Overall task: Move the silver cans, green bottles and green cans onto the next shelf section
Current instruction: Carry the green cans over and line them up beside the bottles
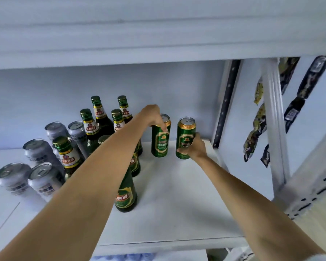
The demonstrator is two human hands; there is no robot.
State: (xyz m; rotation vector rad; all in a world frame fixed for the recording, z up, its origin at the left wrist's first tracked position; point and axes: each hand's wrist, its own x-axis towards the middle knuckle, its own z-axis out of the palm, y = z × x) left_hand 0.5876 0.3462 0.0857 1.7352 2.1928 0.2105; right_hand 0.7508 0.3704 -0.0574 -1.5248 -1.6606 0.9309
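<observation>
Gripping two green cans (pixel 160 140), fingers (pixel 163 127) wrapped around.

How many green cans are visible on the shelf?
2. One green can gripped from above by the left hand; the other green can held by the right hand. More may hide behind the left forearm.

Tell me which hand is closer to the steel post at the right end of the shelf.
Right. The right hand holds a green can close beside the post; the left hand grips another can farther away.
</observation>
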